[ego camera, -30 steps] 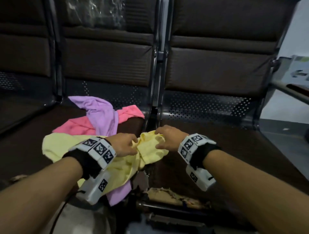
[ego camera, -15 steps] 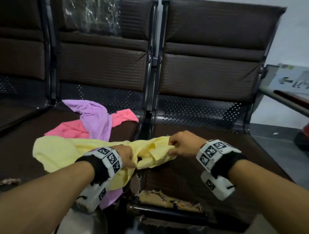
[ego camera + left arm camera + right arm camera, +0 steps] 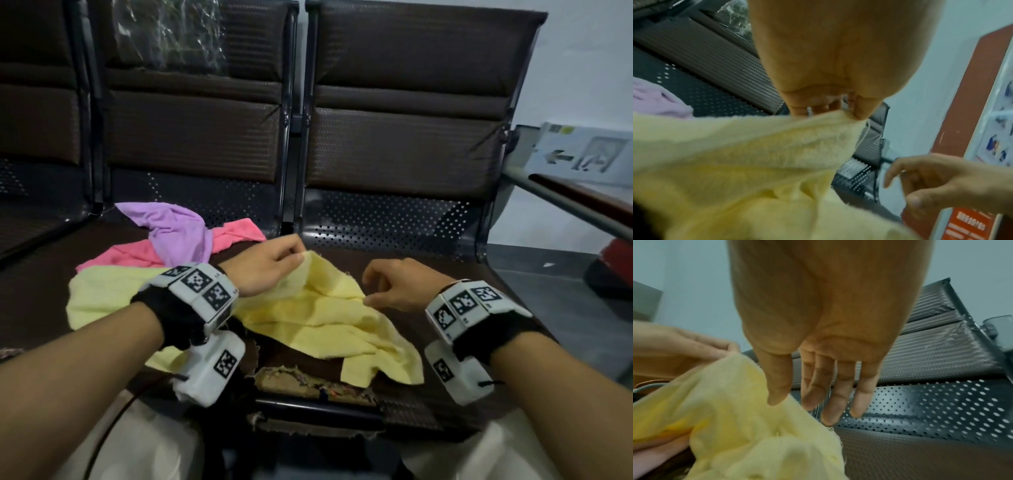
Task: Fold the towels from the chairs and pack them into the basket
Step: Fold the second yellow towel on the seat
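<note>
A yellow towel lies crumpled across the gap between two brown chair seats. My left hand pinches its far corner and lifts it; the left wrist view shows thumb and fingers closed on the towel's edge. My right hand hovers just right of the towel with its fingers spread and loosely bent, holding nothing; in the right wrist view its fingertips hang above the towel. A purple towel lies over a pink towel on the left seat. No basket is in view.
The right seat is bare behind the yellow towel. The seats' front edge is torn, with padding showing. A metal armrest runs along the right, with a printed sign behind it. Plastic wrap covers the left backrest.
My right hand has let go of the yellow towel and opened. The left hand has moved right and further away with a corner, spreading the towel onto the right seat.
</note>
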Demonstrator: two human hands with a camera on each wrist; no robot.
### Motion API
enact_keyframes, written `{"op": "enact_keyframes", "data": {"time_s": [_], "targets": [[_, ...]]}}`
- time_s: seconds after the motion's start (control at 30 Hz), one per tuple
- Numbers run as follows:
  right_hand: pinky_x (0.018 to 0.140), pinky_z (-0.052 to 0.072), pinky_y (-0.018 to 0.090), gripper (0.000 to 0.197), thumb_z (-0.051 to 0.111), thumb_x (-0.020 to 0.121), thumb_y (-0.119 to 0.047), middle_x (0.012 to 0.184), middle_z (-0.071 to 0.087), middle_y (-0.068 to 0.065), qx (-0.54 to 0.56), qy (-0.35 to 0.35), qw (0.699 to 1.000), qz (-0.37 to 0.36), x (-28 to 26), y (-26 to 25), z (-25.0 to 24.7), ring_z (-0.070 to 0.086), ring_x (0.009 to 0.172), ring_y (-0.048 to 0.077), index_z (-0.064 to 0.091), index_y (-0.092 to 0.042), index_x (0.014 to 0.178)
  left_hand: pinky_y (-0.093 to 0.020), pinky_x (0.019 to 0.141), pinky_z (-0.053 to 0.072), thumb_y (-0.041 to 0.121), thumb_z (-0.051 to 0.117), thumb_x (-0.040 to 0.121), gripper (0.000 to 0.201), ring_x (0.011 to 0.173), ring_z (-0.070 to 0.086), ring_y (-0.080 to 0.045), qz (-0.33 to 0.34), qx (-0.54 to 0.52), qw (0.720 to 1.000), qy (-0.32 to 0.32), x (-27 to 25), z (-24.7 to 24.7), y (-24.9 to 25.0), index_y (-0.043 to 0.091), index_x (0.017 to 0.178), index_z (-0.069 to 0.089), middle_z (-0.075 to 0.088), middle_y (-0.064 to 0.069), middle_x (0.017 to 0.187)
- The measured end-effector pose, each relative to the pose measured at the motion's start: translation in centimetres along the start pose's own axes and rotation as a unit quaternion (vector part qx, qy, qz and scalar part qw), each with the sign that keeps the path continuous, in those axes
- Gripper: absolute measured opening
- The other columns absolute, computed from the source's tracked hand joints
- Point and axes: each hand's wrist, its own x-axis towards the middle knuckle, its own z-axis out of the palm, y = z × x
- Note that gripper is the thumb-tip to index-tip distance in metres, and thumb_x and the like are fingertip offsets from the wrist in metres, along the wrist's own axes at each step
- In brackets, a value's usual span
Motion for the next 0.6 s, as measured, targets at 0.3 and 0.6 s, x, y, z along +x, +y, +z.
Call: {"op": "enact_keyframes", "data": {"time_s": [0.3,0.6], "targets": [[0.096,0.041,0.032,0.036,0.061,0.090,-0.036,0.122,0.049,-0.002,-0.013,-0.025,0.995,-0.091,2.9,-1.3,0.4,0.049,0.108,0.014,0.059,-0.020,0.122,-0.012,0.063,0.039,0.010,0.049,0.095,0.008,0.067,0.050,0.001,0.071,-0.154,0.985,-0.030,2.3,1.1,1.7,0.007,0.097,0.057,0.056,0.005,0.077],[0.058,0.029,0.026,0.027,0.048,0.098,-0.035,0.075,0.057,-0.003,0.161,0.252,0.954,0.023,3.4,2.0,-2.3,0.053,0.076,0.015,0.054,-0.020,0.075,-0.018,0.066,0.039,0.023,0.057,0.092,0.007,0.074,0.055,-0.005,0.005,0.056,0.998,0.007,3.2,0.5,-2.8,0.017,0.089,0.055,0.058,0.009,0.079]]}}
